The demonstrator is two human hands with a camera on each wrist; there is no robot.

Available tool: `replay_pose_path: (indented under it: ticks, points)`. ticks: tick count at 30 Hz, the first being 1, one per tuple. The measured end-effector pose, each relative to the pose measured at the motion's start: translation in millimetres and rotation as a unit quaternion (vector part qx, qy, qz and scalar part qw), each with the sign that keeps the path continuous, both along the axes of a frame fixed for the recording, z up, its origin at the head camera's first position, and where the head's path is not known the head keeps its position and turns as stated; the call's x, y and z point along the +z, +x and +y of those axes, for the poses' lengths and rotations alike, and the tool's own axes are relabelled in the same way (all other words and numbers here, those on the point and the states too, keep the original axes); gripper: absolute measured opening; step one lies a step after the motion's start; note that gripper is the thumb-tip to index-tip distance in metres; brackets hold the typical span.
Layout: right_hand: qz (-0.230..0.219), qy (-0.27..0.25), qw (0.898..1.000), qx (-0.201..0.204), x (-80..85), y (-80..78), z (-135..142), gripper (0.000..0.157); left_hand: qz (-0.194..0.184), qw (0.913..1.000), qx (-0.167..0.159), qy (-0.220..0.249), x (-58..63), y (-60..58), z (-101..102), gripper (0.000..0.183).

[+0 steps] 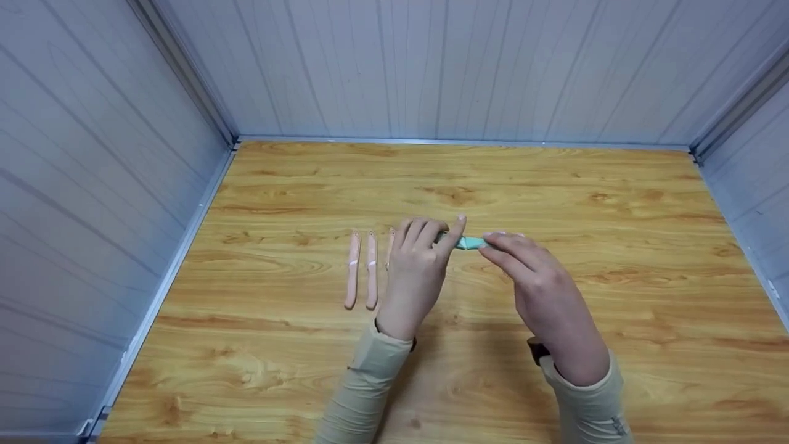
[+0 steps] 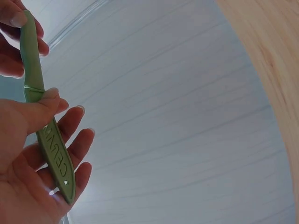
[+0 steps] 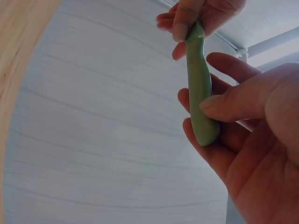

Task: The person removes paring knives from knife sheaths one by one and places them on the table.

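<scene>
Both hands hold one green paring knife (image 1: 472,243) with its blade inside a green sheath (image 2: 57,156). My left hand (image 1: 421,262) pinches the sheath near its mouth, thumb on the lettered face, the other fingers behind it. The right hand (image 1: 545,290) grips the smooth handle (image 3: 200,88) between thumb and fingers. In the left wrist view the sheath meets the handle, and no bare blade shows. Left of the left hand lie pink sheathed knives (image 1: 352,268), side by side with their handles toward me; the hand partly covers the rightmost pink knife (image 1: 391,239).
The wood-grain table (image 1: 296,382) lies under the hands. A pale panelled wall (image 1: 400,68) stands along the back, with side walls at left (image 1: 92,203) and right (image 1: 758,154). Metal strips edge the tabletop.
</scene>
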State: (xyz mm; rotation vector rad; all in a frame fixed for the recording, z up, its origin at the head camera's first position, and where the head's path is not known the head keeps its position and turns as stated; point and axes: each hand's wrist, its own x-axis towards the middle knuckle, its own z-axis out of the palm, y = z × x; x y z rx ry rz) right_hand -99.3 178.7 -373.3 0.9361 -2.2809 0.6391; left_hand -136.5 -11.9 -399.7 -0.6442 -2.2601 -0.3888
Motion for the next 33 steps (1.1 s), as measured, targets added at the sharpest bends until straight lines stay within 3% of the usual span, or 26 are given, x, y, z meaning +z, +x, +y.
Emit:
replay_pose_path:
  ticks: [18, 28, 33]
  points:
    - [0.000, -0.026, 0.999, -0.038, -1.6, -2.0, -10, 0.045, 0.005, 0.9992, 0.016, 0.037, 4.9, 5.5, 12, 0.036]
    - [-0.009, -0.052, 0.997, -0.057, -3.5, -2.0, -12, 0.035, 0.009, 0.9984, -0.002, 0.055, 2.6, 8.7, 18, 0.037]
    - [-0.013, -0.064, 0.996, -0.059, -4.6, -2.1, -13, 0.033, -0.010, 0.9978, -0.016, 0.064, 2.7, 10.7, 17, 0.034]
